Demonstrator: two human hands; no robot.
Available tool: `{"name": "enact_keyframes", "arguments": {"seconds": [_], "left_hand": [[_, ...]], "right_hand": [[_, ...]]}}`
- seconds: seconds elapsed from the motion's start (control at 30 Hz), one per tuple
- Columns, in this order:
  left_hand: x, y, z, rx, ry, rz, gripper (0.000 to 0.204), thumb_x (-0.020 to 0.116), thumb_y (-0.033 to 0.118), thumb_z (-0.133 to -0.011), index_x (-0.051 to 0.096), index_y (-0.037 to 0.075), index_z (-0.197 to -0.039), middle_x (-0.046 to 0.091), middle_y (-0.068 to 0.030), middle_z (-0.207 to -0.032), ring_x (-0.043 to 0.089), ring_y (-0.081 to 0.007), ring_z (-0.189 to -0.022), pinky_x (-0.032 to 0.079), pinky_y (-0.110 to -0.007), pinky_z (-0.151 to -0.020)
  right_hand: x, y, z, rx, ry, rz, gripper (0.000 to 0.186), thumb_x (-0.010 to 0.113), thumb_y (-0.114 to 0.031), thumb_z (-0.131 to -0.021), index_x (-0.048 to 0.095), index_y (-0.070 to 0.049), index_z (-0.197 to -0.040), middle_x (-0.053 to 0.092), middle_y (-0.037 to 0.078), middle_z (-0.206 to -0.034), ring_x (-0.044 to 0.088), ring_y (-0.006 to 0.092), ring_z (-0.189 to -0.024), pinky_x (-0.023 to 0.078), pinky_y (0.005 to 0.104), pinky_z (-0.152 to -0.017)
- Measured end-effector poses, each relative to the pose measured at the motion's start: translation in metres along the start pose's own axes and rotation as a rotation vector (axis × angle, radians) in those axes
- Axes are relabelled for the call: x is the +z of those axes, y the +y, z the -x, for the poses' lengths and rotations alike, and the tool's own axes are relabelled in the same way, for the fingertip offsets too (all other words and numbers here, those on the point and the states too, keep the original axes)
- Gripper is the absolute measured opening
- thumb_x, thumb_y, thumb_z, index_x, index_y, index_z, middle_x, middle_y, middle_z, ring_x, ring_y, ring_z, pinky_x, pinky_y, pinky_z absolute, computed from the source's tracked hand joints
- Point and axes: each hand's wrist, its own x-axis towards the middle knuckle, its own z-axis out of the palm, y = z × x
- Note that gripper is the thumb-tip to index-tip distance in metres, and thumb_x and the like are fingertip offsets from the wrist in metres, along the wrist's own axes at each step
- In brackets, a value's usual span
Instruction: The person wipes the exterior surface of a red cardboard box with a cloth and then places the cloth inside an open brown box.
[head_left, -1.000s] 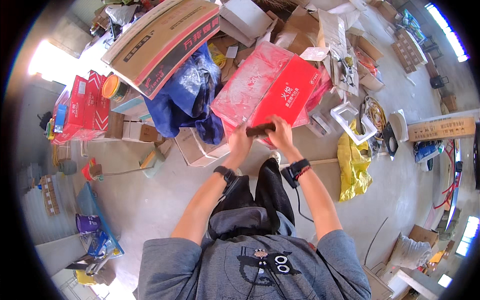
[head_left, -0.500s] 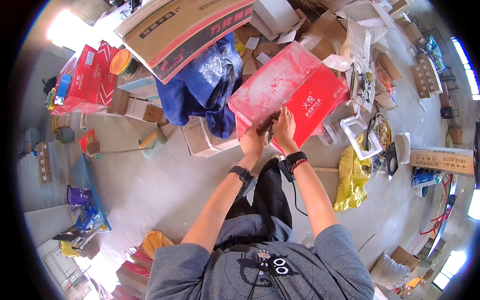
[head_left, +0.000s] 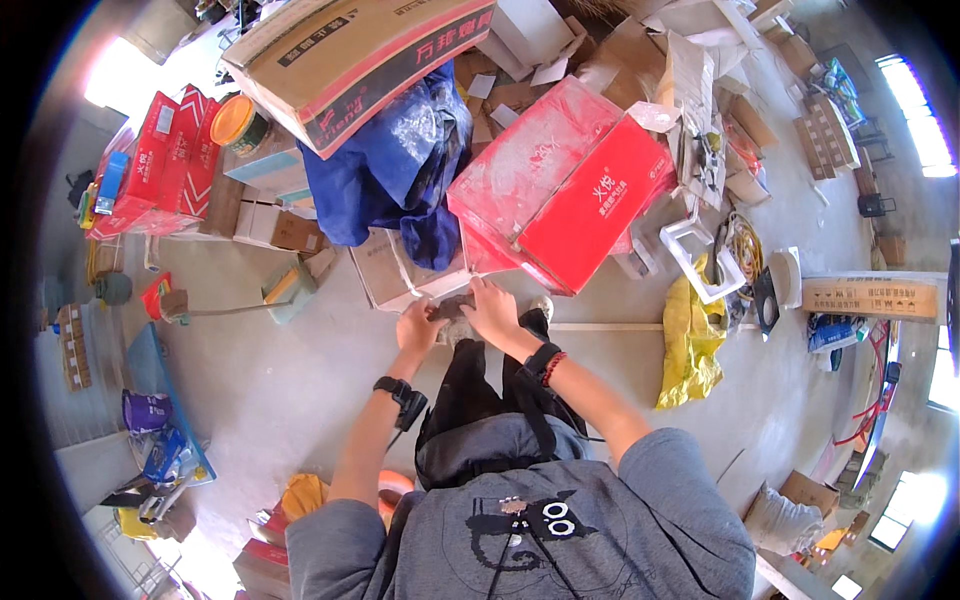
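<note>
Pinching a brown, rag-like bundle (head_left: 453,307) near mid-frame, the left hand (head_left: 415,328) and right hand (head_left: 497,315) could drop it if their fingers (head_left: 484,298) slackened.

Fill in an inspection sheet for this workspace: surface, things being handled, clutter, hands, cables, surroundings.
Surface: pale grey floor, with small light specks.
Things being handled: dark brown piece, probably cloth; large red box just beyond the hands, whitish smears on its upper face.
Clutter: blue cloth beneath a big brown carton; loose cardboard behind the red box; yellow sack to the right.
Hands: left hand and right hand both grip the brown piece, one at each end.
Cables: yellowish coil, cord or hose unclear.
Surroundings: bright windows at right; more red boxes at left.
</note>
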Motion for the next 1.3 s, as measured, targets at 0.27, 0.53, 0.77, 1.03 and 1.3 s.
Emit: {"name": "enact_keyframes", "arguments": {"seconds": [0.27, 0.53, 0.77, 1.03, 1.3], "left_hand": [[0.01, 0.106, -0.025, 0.465, 0.087, -0.055, 0.029, 0.068, 0.013, -0.07, 0.055, 0.007, -0.094, 0.059, -0.0133, -0.086, 0.06, -0.0334, -0.081, 0.048, -0.043, -0.068], [0.083, 0.146, -0.071, 0.59, 0.113, -0.187, 0.023, 0.061, 0.003, -0.068, 0.049, 0.004, -0.088, 0.056, -0.0156, -0.087, 0.06, -0.0347, -0.079, 0.048, -0.044, -0.064], [0.065, 0.062, -0.028, 0.555, -0.19, -0.265, 0.027, 0.063, 0.006, -0.063, 0.054, 0.004, -0.088, 0.059, -0.0156, -0.088, 0.06, -0.0348, -0.081, 0.047, -0.045, -0.069], [0.034, 0.145, -0.037, 0.518, 0.071, -0.044, 0.021, 0.063, 0.006, -0.063, 0.056, 0.005, -0.083, 0.061, -0.0149, -0.083, 0.06, -0.0353, -0.077, 0.048, -0.043, -0.065], [0.066, 0.178, -0.087, 0.557, 0.078, -0.237, 0.018, 0.058, 0.004, -0.068, 0.053, 0.003, -0.086, 0.058, -0.0159, -0.084, 0.06, -0.0361, -0.077, 0.048, -0.045, -0.065]], "right_hand": [[-0.081, 0.035, 0.014, 0.126, 0.405, -0.029, 0.034, 0.071, -0.02, -0.068, 0.052, -0.008, -0.094, 0.058, 0.011, -0.085, 0.057, 0.0308, -0.087, 0.046, 0.0402, -0.074], [-0.08, 0.09, 0.011, 0.329, 0.511, 0.14, 0.029, 0.069, -0.018, -0.071, 0.054, -0.007, -0.093, 0.056, 0.012, -0.087, 0.055, 0.0316, -0.088, 0.046, 0.0415, -0.074], [-0.028, 0.068, 0.06, 0.205, 0.196, 0.014, 0.025, 0.07, -0.021, -0.068, 0.057, -0.007, -0.084, 0.06, 0.012, -0.088, 0.058, 0.0319, -0.087, 0.048, 0.0409, -0.072], [-0.102, 0.05, 0.036, 0.223, 0.356, -0.171, 0.027, 0.067, -0.021, -0.071, 0.054, -0.008, -0.091, 0.059, 0.011, -0.085, 0.06, 0.0302, -0.08, 0.047, 0.0388, -0.068], [-0.112, 0.102, -0.015, 0.269, 0.275, -0.175, 0.033, 0.062, -0.018, -0.071, 0.056, -0.009, -0.103, 0.062, 0.017, -0.09, 0.06, 0.0356, -0.085, 0.047, 0.0428, -0.072]]}}
